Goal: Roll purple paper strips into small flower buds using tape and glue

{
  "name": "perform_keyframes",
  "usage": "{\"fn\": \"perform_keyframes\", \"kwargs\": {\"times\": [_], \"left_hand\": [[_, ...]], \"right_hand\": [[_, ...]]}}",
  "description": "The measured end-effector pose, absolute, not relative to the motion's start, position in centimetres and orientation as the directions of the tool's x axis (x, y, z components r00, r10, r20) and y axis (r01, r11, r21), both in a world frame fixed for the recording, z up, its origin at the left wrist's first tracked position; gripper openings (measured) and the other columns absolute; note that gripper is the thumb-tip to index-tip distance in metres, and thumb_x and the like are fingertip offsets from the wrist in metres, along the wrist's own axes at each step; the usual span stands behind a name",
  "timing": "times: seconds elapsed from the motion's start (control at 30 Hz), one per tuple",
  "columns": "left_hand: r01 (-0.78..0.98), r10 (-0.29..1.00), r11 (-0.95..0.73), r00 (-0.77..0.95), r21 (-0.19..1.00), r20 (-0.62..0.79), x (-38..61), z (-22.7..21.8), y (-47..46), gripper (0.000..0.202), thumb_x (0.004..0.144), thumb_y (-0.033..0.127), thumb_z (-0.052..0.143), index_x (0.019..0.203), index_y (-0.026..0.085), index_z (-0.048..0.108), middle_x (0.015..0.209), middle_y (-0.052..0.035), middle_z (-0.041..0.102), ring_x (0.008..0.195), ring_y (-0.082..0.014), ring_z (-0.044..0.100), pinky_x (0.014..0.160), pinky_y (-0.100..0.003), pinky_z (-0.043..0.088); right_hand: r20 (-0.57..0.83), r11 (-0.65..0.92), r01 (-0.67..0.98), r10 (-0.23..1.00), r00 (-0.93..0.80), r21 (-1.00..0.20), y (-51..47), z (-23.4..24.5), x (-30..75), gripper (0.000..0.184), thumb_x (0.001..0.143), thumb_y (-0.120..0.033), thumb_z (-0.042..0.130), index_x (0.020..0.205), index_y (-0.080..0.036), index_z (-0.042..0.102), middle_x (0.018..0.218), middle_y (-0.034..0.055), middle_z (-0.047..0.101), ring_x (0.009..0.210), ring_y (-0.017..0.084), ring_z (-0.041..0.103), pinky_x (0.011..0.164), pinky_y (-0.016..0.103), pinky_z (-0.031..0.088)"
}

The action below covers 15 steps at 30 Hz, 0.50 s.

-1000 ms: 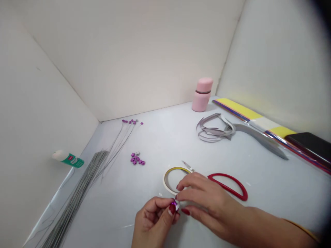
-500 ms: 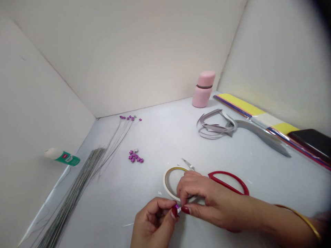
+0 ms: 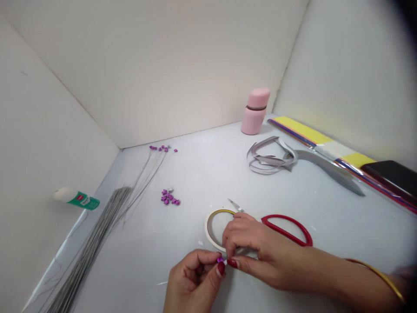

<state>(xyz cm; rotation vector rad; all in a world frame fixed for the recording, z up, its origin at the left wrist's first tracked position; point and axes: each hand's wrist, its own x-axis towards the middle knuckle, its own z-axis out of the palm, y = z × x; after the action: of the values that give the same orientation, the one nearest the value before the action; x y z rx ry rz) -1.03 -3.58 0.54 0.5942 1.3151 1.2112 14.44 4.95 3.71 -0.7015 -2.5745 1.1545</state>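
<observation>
Between the thumb and fingertips of my left hand is a small shiny purple paper star. The thumb and forefinger of my right hand close on a small white strip at the star's right side; its kind is too small to tell. Partly behind my right fingers lies a roll of white tape. A pair of scissors with red handles lies under my right hand, which hides its middle; the blade tip shows beyond the knuckles.
Several purple stars lie in a pile. More sit on the tips of thin wires by a wire bundle. A glue bottle lies left. Behind are a pink flask, grey paper strips, packed coloured paper and a dark case.
The purple star has turned a little in my left fingertips and more of it shows. My hands stay almost in the same place, and the view has shifted slightly.
</observation>
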Motion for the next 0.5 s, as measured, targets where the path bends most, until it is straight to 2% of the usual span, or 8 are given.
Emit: {"fn": "perform_keyframes", "kwargs": {"times": [0.23,0.5], "left_hand": [[-0.346,0.889,0.385,-0.111,0.856,-0.445,-1.20,0.70,-3.47,0.016,0.056,0.029,0.076,0.063,0.015,0.070,0.055,-0.0011,0.068,0.051,-0.0071,0.055,0.053,-0.014,0.040],[-0.430,0.861,0.426,-0.080,0.796,-0.503,-1.02,0.92,-3.33,0.018,0.048,0.026,0.080,0.058,0.014,0.070,0.047,0.0007,0.064,0.047,-0.0062,0.055,0.051,-0.014,0.041]], "right_hand": [[-0.018,0.568,0.348,0.506,-0.862,-0.746,5.11,4.11,14.61,0.005,0.079,-0.014,0.054,0.077,-0.019,0.055,0.080,-0.0021,0.056,0.081,0.011,0.050,0.094,0.032,0.022],[-0.007,0.549,0.325,0.501,-0.865,-0.770,5.28,3.37,15.04,0.004,0.077,-0.015,0.057,0.078,-0.019,0.057,0.084,-0.0017,0.056,0.085,0.011,0.051,0.096,0.032,0.019]]}}
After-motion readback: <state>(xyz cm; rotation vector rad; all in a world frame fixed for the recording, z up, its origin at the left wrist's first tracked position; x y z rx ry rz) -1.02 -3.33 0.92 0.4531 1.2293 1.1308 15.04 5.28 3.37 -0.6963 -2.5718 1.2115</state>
